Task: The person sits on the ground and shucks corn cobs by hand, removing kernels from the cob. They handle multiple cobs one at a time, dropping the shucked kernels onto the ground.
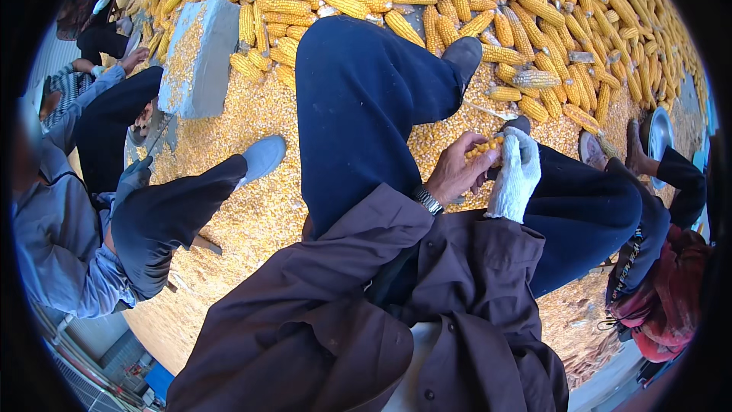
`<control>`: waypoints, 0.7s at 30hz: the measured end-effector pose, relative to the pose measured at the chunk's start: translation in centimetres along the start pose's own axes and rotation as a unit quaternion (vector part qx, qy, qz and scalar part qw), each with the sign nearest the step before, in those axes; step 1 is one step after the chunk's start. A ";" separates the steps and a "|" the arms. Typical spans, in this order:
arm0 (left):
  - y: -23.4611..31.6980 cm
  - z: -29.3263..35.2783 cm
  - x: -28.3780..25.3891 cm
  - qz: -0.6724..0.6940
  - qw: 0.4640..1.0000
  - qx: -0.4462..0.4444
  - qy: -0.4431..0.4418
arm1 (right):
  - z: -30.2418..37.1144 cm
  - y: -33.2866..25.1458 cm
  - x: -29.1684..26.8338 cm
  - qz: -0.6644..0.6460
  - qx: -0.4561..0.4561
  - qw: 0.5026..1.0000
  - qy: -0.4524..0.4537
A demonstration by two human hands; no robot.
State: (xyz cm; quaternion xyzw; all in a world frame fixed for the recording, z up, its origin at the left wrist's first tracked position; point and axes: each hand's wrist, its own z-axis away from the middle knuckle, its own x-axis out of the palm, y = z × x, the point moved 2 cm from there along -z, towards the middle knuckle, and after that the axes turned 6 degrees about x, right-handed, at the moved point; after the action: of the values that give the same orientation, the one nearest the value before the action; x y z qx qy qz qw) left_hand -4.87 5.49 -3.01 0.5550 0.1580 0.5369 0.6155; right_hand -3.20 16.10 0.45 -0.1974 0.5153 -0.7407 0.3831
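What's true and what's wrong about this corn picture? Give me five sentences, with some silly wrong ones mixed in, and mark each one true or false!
1. The right hand wears a white glove. True.
2. The left hand wears a glove too. False: it is bare, with a watch at the wrist.
3. The left hand holds an ear of corn. True.
4. The piled ears are blue. False: they are mostly yellow.
5. The grey block stands to the right of both hands. False: it stands to their left.
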 end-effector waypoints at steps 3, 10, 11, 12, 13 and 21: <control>-0.8 -0.1 -0.4 0.084 0.995 -0.011 0.059 | 0.0 0.2 -0.1 -0.031 -0.041 0.998 0.035; -0.4 -0.5 -0.6 0.195 0.971 0.008 0.137 | 1.7 1.4 0.2 -0.009 -0.029 0.999 0.017; -0.2 -0.5 -0.6 0.168 0.974 0.033 0.149 | 1.9 1.4 0.3 0.004 -0.028 1.000 0.012; -0.1 -0.4 -0.9 0.174 0.973 0.029 0.150 | 2.2 1.3 0.6 0.019 -0.029 0.999 0.005; -0.5 -0.5 -1.2 0.169 0.970 0.059 0.162 | 2.4 1.3 0.8 0.033 -0.029 0.999 -0.003; 0.5 -0.8 -1.5 -0.095 0.968 0.157 0.173 | 3.1 0.9 1.6 0.030 0.024 0.999 -0.030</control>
State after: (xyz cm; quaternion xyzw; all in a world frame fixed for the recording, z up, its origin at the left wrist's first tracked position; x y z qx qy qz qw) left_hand -6.32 4.56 -3.47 0.5260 0.3963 0.5323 0.5320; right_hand -1.71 12.80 0.67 -0.1949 0.4909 -0.7349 0.4254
